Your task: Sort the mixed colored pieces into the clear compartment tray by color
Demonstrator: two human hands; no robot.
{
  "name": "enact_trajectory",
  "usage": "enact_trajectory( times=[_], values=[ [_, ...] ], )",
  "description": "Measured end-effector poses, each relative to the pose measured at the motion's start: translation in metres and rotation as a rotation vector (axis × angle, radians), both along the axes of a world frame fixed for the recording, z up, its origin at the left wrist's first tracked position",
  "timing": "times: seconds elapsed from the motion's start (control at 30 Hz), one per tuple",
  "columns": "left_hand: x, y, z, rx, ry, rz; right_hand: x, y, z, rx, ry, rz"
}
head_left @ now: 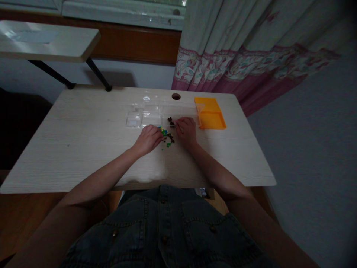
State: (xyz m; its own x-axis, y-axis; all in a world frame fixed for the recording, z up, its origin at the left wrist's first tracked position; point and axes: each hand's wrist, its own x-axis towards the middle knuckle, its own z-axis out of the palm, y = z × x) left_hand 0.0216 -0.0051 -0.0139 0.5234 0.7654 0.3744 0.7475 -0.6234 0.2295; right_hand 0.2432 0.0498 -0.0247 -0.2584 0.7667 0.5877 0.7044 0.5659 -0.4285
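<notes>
Right grip [187, 131] (closure unclear) sits mid-frame, just right of small, dark-brown, irregular pieces [170, 120]. Left grip [147, 139], equally unclear, adjoins small green-and-blue pieces [164, 132].

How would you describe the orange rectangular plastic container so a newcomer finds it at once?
Find the pale wood-grained table, then its far right part. At the right end of the transparent compartmented plastic box lies the orange container. Opaque colour sets it apart from that see-through neighbour.

Dim overall, with glare on the raised shelf [64, 46] and small glints on the clear box [152, 119]
</notes>
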Motion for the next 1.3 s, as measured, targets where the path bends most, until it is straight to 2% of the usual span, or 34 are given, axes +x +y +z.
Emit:
enact_trajectory(
  times=[0.23, 0.3, 0.5, 0.73, 1.3],
  values=[
    [-0.003, 0.004, 0.001, -0.039, -0.222, 0.086, -0.006, -0.012, 0.000, 0.022, -0.172, 0.293],
    [-0.003, 0.005, 0.001, -0.041, -0.270, 0.095, -0.009, -0.014, -0.001, 0.045, -0.195, 0.320],
    [-0.001, 0.005, 0.000, -0.068, -0.310, 0.123, -0.016, -0.018, -0.003, 0.141, -0.157, 0.272],
    [0.000, 0.006, -0.002, -0.072, -0.328, 0.132, -0.020, -0.022, -0.002, 0.060, -0.188, 0.235],
    [0.002, 0.004, 0.003, -0.083, -0.326, 0.067, -0.021, -0.023, 0.000, 0.063, -0.173, 0.250]
  ],
)
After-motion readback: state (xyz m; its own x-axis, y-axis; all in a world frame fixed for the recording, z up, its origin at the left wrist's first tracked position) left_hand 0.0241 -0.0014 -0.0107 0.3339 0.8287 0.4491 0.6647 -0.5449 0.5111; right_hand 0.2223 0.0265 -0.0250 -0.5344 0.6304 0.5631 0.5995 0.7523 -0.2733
